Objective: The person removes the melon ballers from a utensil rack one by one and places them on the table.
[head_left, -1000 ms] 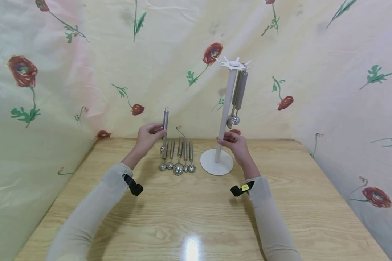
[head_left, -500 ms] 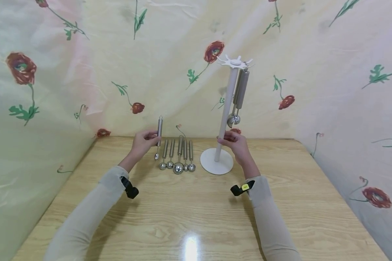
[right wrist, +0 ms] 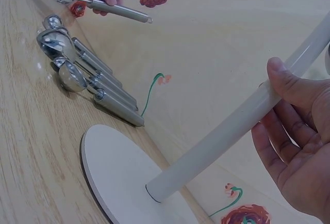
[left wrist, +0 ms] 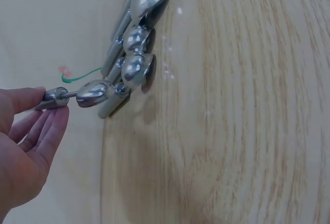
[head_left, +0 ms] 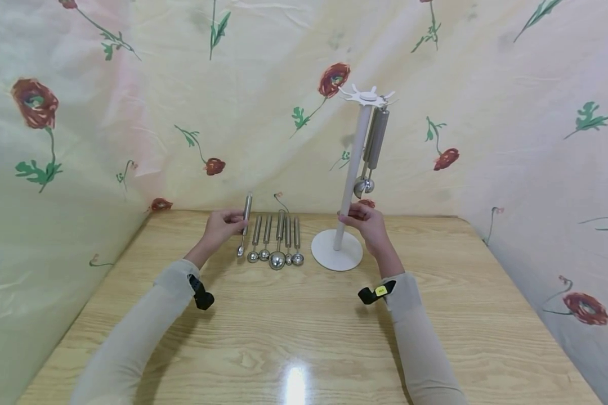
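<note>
My left hand (head_left: pixel 219 230) pinches a steel spoon (head_left: pixel 247 208) by its thick tubular handle, between thumb and fingers. The spoon stands nearly upright, its small rounded bowl (left wrist: pixel 94 94) pointing down, left of a row of similar steel spoons (head_left: pixel 277 260) lying on the table. My right hand (head_left: pixel 370 226) grips the white pole (head_left: pixel 353 166) of a hanging stand, low down near its round base (head_left: pixel 321 254). From the stand's hooked top (head_left: pixel 368 97) hang steel utensils (head_left: pixel 379 138) with rounded heads, overlapping one another on the right side.
Behind the wooden table (head_left: pixel 263 326) hangs a floral sheet (head_left: pixel 263 112), close to the stand and the spoon handles. The same sheet rises along both sides. The lying spoons sit side by side, the largest bowl (right wrist: pixel 54 44) among them.
My left hand has moved left and down with the spoon, from above the row to beside it, and the spoon now tilts slightly. The right hand keeps its hold on the pole.
</note>
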Available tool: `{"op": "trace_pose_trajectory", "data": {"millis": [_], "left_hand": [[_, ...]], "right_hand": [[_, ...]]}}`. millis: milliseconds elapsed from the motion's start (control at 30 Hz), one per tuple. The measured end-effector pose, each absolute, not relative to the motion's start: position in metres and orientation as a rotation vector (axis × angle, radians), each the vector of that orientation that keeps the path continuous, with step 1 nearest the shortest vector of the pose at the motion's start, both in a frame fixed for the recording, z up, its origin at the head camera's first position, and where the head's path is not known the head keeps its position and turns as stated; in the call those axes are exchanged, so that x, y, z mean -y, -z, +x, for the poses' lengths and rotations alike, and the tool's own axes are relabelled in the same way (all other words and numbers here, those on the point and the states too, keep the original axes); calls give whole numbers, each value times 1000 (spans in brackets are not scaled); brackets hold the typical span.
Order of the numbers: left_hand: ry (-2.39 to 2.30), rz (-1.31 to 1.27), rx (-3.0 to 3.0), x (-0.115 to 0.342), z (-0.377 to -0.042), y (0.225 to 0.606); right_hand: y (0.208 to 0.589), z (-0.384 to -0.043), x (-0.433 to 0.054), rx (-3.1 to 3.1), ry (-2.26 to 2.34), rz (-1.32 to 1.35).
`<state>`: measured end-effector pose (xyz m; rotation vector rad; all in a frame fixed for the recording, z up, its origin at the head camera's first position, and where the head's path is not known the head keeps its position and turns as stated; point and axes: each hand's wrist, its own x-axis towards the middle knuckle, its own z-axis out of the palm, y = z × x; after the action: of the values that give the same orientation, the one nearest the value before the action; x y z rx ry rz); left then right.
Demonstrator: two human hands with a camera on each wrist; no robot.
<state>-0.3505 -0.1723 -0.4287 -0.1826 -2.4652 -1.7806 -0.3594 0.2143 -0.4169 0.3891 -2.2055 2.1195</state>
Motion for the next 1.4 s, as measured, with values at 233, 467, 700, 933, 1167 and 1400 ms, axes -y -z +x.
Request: {"op": "trace_pose_trajectory", "data": {"millis": [233, 467, 700, 933, 1167, 1400], "left_hand": [[1790, -166, 2484, 175, -353, 434], [1816, -142, 2487, 179, -357, 441], [1872, -89, 2502, 179, -360, 447], [1894, -77, 2496, 176, -365, 453], [1814, -56, 2559, 170, -366, 455], [1743, -7, 2640, 171, -371, 461]], "right_hand": [[416, -358, -215, 2211, -2114, 382], [415, -358, -214, 2225, -2115, 366], [416, -358, -214, 2202, -2128, 373], [418, -359, -214, 2211, -2097, 387], [419, -359, -215, 2197, -2110, 390], [417, -360, -215, 2226, -2077, 365]]}}
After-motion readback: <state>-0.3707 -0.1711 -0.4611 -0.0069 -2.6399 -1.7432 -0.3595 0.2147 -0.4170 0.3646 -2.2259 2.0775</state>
